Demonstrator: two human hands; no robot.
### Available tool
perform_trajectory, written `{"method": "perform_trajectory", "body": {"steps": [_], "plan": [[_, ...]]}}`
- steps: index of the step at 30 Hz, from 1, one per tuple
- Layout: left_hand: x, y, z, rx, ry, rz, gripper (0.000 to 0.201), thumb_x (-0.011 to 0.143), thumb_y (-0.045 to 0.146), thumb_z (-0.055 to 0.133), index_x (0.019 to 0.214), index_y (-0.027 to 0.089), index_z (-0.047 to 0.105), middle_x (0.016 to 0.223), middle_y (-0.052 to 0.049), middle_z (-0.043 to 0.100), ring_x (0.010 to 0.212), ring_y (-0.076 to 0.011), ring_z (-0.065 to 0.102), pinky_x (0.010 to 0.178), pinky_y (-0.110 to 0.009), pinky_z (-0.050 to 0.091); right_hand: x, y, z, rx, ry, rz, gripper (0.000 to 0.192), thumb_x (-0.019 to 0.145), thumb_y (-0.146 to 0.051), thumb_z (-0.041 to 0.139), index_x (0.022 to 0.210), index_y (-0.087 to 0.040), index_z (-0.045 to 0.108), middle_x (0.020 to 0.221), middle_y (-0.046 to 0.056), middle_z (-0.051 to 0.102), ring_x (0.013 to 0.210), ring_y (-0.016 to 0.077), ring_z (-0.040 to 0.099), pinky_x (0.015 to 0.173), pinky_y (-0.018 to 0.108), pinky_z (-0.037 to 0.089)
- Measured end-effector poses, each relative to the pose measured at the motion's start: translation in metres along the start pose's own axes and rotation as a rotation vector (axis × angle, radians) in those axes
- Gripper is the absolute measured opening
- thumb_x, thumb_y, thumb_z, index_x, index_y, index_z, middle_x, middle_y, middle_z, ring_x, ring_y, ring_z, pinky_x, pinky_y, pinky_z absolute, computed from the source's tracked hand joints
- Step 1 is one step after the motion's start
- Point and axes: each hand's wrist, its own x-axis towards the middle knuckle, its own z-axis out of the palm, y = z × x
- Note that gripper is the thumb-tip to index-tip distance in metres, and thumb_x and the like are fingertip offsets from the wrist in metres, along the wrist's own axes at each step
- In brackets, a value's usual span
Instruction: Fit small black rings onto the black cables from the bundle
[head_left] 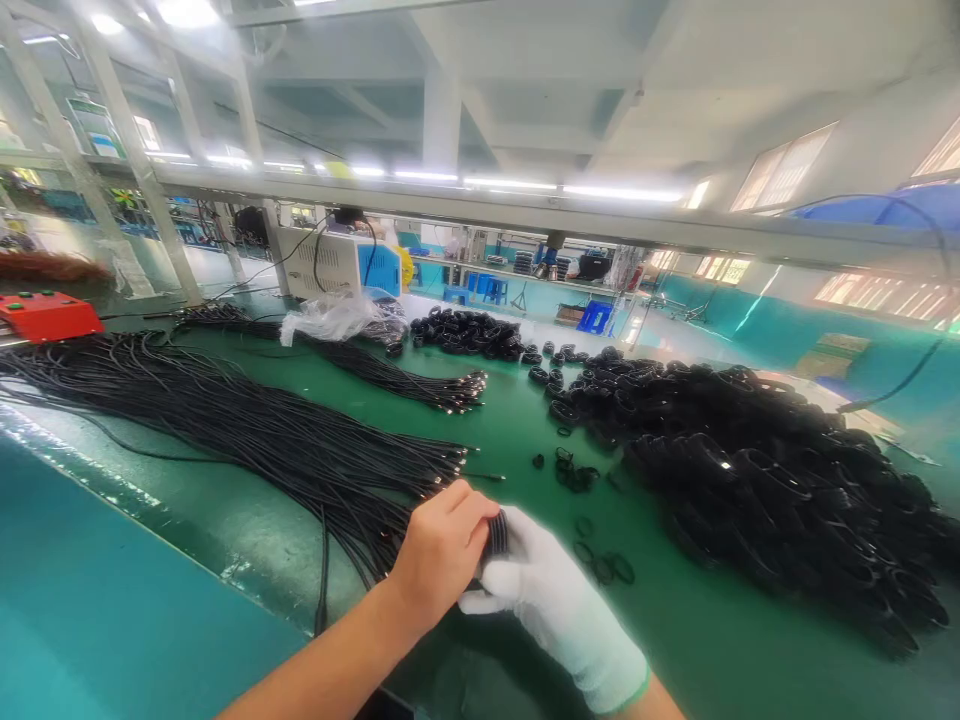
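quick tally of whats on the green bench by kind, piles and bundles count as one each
Straight black cable bundles: 2
Heaps of coiled black cables: 2
Clear plastic bags: 1
Red boxes: 1
White and blue machines: 1
Coils held between left hand and gloved right hand: 1
Total: 8, loose small rings not counted.

The scene is bright and evenly lit by long fluorescent tubes [510, 184] across the upper middle of the frame, with daylight from windows [780, 168] at upper right. Both are blown out to white. The green desk [510, 420] carries a soft sheen at lower left. Shadows are faint. Straight beams bow at the edges, and the left background is smeared and blurred.
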Motion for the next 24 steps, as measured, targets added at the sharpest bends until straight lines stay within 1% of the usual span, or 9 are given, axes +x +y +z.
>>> {"method": "perform_trajectory", "body": {"steps": [2,4,8,11,14,16,20,22,24], "plan": [[0.002,-0.002,0.001,-0.059,0.022,0.001,0.027,0.079,0.003,0.042,0.084,0.02,0.063,0.08,-0.001,0.06,0.075,-0.0127,0.058,0.07,-0.023,0.047,0.001,0.0,-0.001,0.025,-0.028,0.0,0.053,0.064,-0.019,0.076,0.113,-0.016,0.054,0.109,0.008,0.056,0.093,0.0226,0.059,0.072,0.04,0.056],[0.007,-0.001,0.0,-0.083,-0.005,0.002,0.03,0.078,0.002,0.042,0.088,0.021,0.064,0.085,-0.002,0.061,0.078,-0.0127,0.059,0.072,-0.023,0.047,0.002,0.001,-0.002,0.017,-0.028,-0.024,0.052,0.064,-0.02,0.076,0.112,-0.016,0.055,0.108,0.009,0.056,0.096,0.0242,0.058,0.073,0.04,0.056],[0.02,0.005,-0.005,-0.06,-0.104,-0.05,0.035,0.074,0.0,0.04,0.086,0.021,0.066,0.084,-0.001,0.06,0.076,-0.0121,0.058,0.071,-0.023,0.046,0.005,0.004,-0.006,0.008,-0.022,-0.056,0.05,0.068,-0.022,0.075,0.113,-0.015,0.055,0.11,0.01,0.056,0.099,0.0256,0.058,0.074,0.04,0.055],[0.032,0.009,-0.016,-0.048,-0.221,-0.113,0.029,0.072,0.004,0.045,0.081,0.021,0.067,0.08,0.0,0.059,0.072,-0.0132,0.057,0.067,-0.024,0.045,0.003,0.003,-0.01,0.126,-0.105,-0.021,0.042,0.074,-0.026,0.069,0.113,-0.015,0.056,0.104,0.008,0.059,0.093,0.0212,0.06,0.075,0.036,0.053],[0.04,0.007,-0.034,-0.221,-0.297,-0.189,0.02,0.076,0.019,0.054,0.09,0.021,0.068,0.089,-0.001,0.062,0.079,-0.0161,0.059,0.073,-0.027,0.046,0.0,-0.002,-0.014,0.315,-0.198,0.046,0.038,0.079,-0.036,0.061,0.111,-0.014,0.058,0.103,0.009,0.061,0.087,0.0175,0.06,0.072,0.031,0.052],[0.041,0.002,-0.044,-0.397,-0.331,-0.258,0.025,0.08,0.025,0.052,0.099,0.021,0.067,0.103,-0.003,0.063,0.093,-0.0179,0.059,0.083,-0.028,0.046,-0.001,-0.004,-0.014,0.385,-0.235,0.093,0.045,0.08,-0.041,0.055,0.117,-0.014,0.055,0.11,0.011,0.061,0.083,0.0167,0.061,0.067,0.029,0.052],[0.036,-0.009,-0.049,-0.657,-0.568,-0.301,0.042,0.075,0.021,0.058,0.117,0.023,0.06,0.123,-0.004,0.058,0.105,-0.0195,0.056,0.092,-0.032,0.044,0.0,-0.003,-0.012,0.354,-0.31,0.144,0.051,0.079,-0.046,0.047,0.112,-0.009,0.057,0.111,0.017,0.062,0.072,0.0167,0.06,0.056,0.027,0.05],[0.033,-0.013,-0.046,-0.714,-0.559,-0.318,0.044,0.074,0.022,0.06,0.117,0.021,0.059,0.123,-0.005,0.058,0.107,-0.0203,0.056,0.093,-0.032,0.044,-0.002,-0.004,-0.013,0.316,-0.301,0.123,0.049,0.079,-0.045,0.047,0.113,-0.01,0.055,0.11,0.016,0.061,0.072,0.0164,0.06,0.055,0.026,0.049],[0.03,-0.016,-0.046,-0.708,-0.435,-0.354,0.036,0.078,0.029,0.058,0.112,0.019,0.062,0.12,-0.007,0.06,0.109,-0.0211,0.056,0.095,-0.033,0.043,-0.006,-0.011,-0.015,0.228,-0.235,0.045,0.049,0.079,-0.042,0.051,0.12,-0.014,0.05,0.111,0.014,0.06,0.075,0.0164,0.06,0.058,0.028,0.049]]}}
